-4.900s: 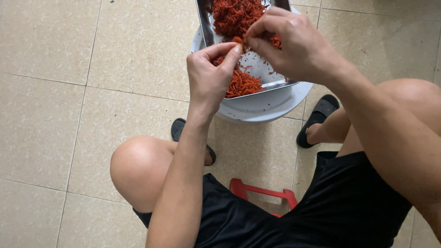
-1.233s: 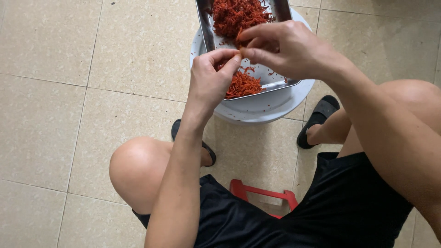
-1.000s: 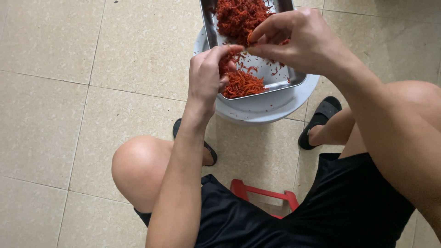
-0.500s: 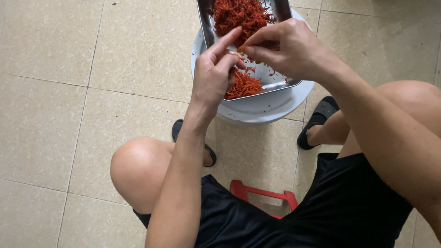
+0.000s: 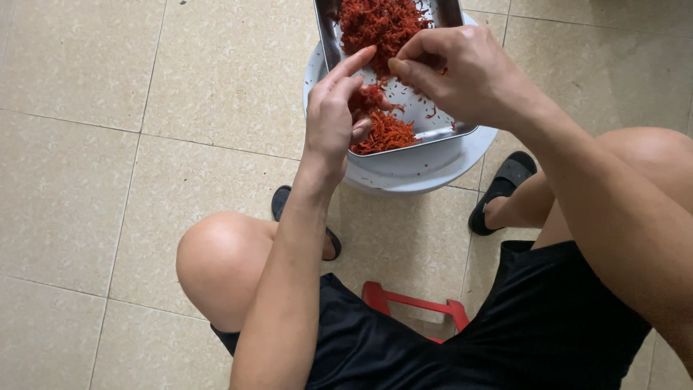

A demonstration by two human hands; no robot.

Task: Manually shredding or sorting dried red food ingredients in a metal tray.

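Left of the tray: bare tiled floor (image 5: 108,144), wide and open; a hand could come in from there
Over the tray: the left hand (image 5: 333,119) and right hand (image 5: 462,72) sit close together above the metal tray (image 5: 444,130); only a small gap between them
In the tray: red shreds (image 5: 379,25) fill the far part; a pile lies at the near edge
Under the tray: a pale round basin (image 5: 411,166) sticks out all around
Near side: knees, black sandals (image 5: 505,184) and a red stool (image 5: 411,307) block the way

Both forearms reach forward between bare knees, the left hand (image 5: 333,115) with forefinger straight and other fingers curled, the right hand (image 5: 462,72) with fingertips pinched together.
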